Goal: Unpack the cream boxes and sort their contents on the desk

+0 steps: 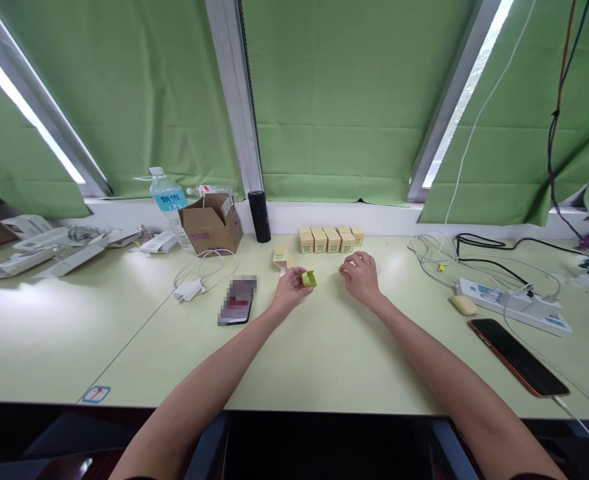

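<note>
While the left hand grips a container, room (ample) reaches the table's edge.

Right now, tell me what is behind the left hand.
A small green-labelled box shows behind the left hand. Whatever the hand itself covers on the table cannot be seen.

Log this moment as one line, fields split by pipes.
left hand: holding small green container | right hand: apart from left, grip unclear | beyond hands: row of small pale boxes | left of left hand: phone
</note>
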The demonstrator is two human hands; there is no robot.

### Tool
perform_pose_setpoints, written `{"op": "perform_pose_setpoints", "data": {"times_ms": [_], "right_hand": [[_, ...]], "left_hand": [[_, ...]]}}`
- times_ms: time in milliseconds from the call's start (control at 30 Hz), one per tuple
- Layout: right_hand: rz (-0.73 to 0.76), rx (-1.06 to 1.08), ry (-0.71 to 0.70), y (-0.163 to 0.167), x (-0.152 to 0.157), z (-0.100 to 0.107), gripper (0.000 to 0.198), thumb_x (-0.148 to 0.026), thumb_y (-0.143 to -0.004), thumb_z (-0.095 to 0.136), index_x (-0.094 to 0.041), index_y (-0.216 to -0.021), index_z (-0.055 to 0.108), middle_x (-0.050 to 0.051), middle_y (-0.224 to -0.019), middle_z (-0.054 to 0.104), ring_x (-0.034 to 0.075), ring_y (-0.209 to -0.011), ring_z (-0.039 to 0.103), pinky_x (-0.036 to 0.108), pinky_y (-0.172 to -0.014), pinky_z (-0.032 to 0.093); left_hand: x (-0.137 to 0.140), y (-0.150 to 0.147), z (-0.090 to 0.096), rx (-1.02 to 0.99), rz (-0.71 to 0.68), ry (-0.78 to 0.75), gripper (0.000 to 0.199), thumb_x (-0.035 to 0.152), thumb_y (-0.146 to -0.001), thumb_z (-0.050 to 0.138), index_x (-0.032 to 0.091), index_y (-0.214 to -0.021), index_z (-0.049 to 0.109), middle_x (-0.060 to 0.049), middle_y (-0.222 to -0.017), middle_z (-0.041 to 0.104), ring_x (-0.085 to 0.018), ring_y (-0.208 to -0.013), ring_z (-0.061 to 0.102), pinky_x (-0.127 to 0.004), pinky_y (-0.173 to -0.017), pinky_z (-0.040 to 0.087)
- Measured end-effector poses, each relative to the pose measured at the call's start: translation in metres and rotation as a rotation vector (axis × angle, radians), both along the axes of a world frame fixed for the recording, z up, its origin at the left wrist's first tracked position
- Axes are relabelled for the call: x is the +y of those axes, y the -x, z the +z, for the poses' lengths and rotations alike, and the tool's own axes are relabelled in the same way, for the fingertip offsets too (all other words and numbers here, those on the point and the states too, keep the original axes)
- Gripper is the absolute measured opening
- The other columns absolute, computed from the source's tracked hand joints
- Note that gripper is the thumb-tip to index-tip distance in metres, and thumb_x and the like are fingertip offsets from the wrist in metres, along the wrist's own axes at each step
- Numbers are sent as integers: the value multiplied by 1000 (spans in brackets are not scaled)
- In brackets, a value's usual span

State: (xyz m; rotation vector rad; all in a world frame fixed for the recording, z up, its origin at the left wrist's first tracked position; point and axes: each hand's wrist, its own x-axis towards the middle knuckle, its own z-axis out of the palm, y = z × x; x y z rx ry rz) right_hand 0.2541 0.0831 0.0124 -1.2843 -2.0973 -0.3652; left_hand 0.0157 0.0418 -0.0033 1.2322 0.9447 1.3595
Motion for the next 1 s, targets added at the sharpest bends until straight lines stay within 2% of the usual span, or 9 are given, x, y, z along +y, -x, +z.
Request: {"op": "perform_pose_setpoints", "data": {"times_ms": [67,167,367,533,600,700,767,900,1000], "right_hand": [[-57,-93,80,8,13,0,23,-11,-89,58,-22,-86,79,11,-109,69,30,-117,44,44,-96,33],[-95,-149,128,23,26,-2,26,-9,-87,58,-21,-84,81,13,-108,70,30,-115,44,44,-97,31],[-112,-198,160,36,26,-3,32,-2,-82,56,-19,-88,83,14,-108,71,31,-117,45,46,-105,25],[-107,-214,182,22,-3,2,32,-3,-87,52,-17,-96,80,14,-115,69,29,-116,47,42,-97,30],[-82,-230,208,17,-24,-1,30,-4,-89,52,-17,-92,78,12,-108,70,26,-106,52,37,-86,34],[-22,-254,265,13,-57,-10,22,-9,-91,55,-19,-84,74,7,-88,70,20,-83,56,32,-69,32],[15,-248,293,14,-73,-16,21,-14,-95,54,-21,-86,73,5,-86,71,18,-80,59,31,-64,31],[103,-170,354,14,-82,-19,22,-17,-99,50,-22,-96,72,4,-94,72,17,-88,63,29,-63,32],[124,-150,371,13,-79,-18,21,-16,-99,51,-21,-94,71,5,-93,71,18,-88,63,29,-63,33]], "left_hand": [[0,-1,-1,29,22,-18,54,17,-56,86,20,-100,57,-5,-96,70,-20,-89,70,-36,-84,57],[-2,-1,-2,85,36,-72,49,16,-61,80,20,-104,58,-3,-94,69,-19,-88,69,-34,-83,56],[-7,-1,-5,302,39,-155,42,18,-73,71,21,-113,58,-5,-99,69,-19,-93,69,-34,-86,55],[-8,1,-2,667,185,-191,43,20,-72,77,24,-109,55,-5,-107,70,-22,-99,65,-35,-85,51],[-8,0,1,794,222,-221,41,21,-75,76,25,-110,55,-5,-106,71,-23,-100,65,-35,-85,49],[-4,-2,6,1004,246,-274,35,24,-83,71,26,-116,57,-3,-96,73,-24,-93,66,-38,-89,45],[3,-3,9,1169,252,-317,28,28,-88,68,26,-115,61,-4,-93,74,-25,-91,66,-41,-94,41],[26,-6,15,1323,258,-320,11,33,-87,70,22,-89,71,-12,-90,75,-32,-96,65,-47,-100,32],[46,-12,17,1354,282,-274,18,37,-86,72,21,-78,73,-13,-85,74,-35,-99,64,-49,-100,29]]}}
